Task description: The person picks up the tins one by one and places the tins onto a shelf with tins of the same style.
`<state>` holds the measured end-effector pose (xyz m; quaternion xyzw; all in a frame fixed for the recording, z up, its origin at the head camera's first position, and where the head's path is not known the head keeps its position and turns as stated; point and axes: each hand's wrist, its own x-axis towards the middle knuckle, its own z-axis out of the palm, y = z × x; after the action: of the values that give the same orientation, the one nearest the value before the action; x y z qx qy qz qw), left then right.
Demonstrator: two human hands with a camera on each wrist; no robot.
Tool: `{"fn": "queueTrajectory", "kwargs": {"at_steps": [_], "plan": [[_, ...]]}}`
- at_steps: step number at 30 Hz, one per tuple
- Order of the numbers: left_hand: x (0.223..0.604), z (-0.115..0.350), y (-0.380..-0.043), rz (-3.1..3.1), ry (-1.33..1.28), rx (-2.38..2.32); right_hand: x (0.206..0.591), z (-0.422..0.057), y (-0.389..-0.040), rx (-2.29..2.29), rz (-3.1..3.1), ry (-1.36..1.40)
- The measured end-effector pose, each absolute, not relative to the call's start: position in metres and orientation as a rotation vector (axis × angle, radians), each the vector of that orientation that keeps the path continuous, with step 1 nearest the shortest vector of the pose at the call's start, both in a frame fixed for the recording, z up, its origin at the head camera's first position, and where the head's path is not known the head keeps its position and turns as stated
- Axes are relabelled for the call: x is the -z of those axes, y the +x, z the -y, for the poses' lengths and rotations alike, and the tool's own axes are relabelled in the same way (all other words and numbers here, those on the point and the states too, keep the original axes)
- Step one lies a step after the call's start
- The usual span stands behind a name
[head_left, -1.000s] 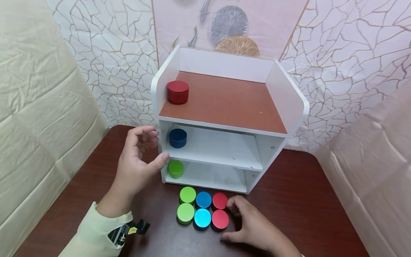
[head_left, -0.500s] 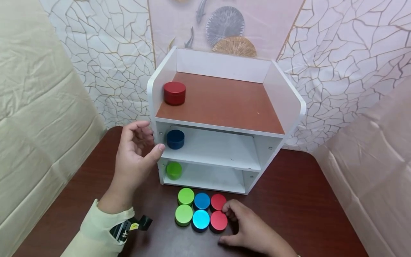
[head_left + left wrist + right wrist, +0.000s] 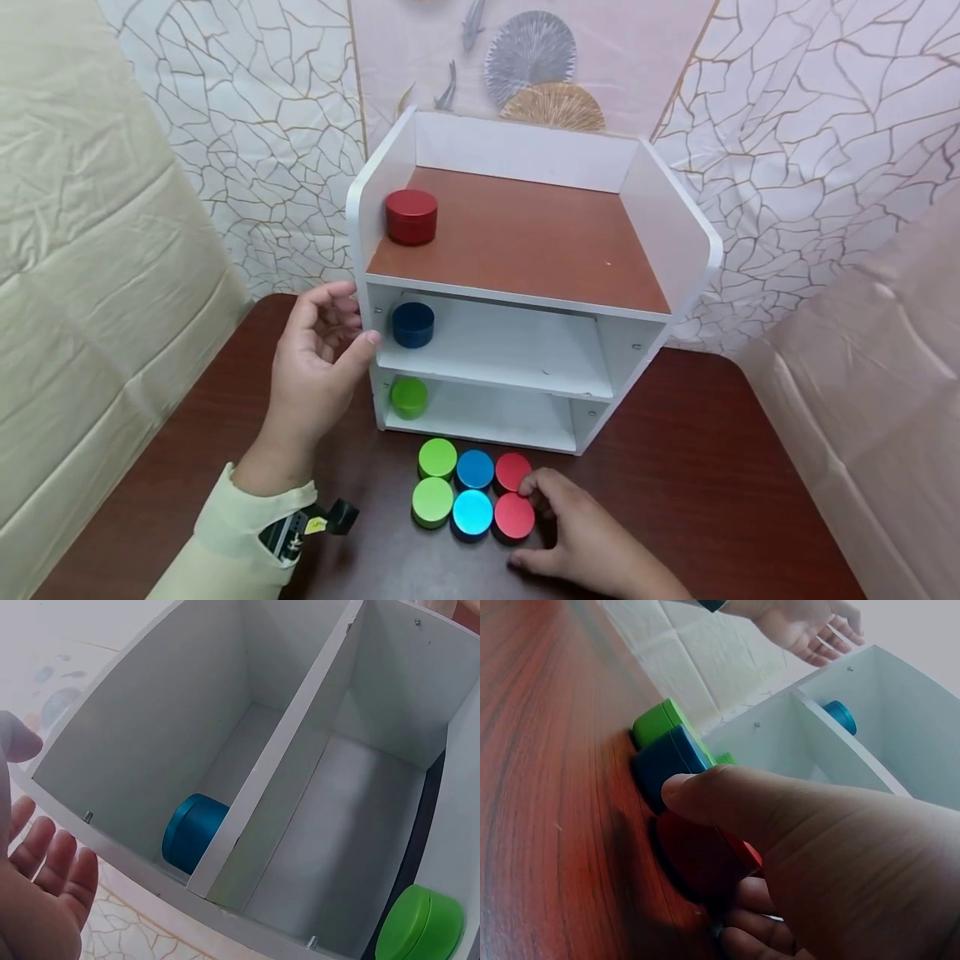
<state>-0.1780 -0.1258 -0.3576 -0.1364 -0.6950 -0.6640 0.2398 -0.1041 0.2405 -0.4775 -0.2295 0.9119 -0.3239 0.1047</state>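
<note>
On the table stand two rows of round lidded tins: light green tins (image 3: 432,502), blue tins (image 3: 472,514) and red tins (image 3: 513,517). My right hand (image 3: 581,537) is beside the red pair, its bent index fingertip right at the near red tin's rim and its thumb low beside it. In the right wrist view, that thumb (image 3: 727,796) overlaps the blue and red tins. My left hand (image 3: 315,367), empty with fingers loosely bent, is raised at the left side of a white shelf unit (image 3: 517,296); its thumb tip overlaps the unit's edge.
The shelf unit holds a red tin (image 3: 411,217) on its brown top, a dark blue tin (image 3: 412,324) on the middle shelf and a green tin (image 3: 409,397) on the bottom one. Beige cloth (image 3: 97,208) hangs at the left, patterned cloth (image 3: 810,150) behind.
My left hand has risen slightly and shifted left beside the shelf. The right hand's index finger has edged down toward the near red tin. The tins stay in place.
</note>
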Motion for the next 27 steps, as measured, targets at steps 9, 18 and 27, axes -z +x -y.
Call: {"fn": "queueTrajectory", "kwargs": {"at_steps": [9, 18, 27], "plan": [[0.359, 0.128, -0.182, 1.928, -0.36, 1.765, 0.479, -0.235, -0.102, 0.929, -2.746, -0.614], [0.361, 0.128, -0.185, 1.94, -0.318, 1.739, 0.481, -0.231, -0.104, 0.912, -2.761, -0.564], [0.361, 0.126, -0.186, 1.948, -0.269, 1.736, 0.482, -0.23, -0.104, 0.944, -2.752, -0.547]]}}
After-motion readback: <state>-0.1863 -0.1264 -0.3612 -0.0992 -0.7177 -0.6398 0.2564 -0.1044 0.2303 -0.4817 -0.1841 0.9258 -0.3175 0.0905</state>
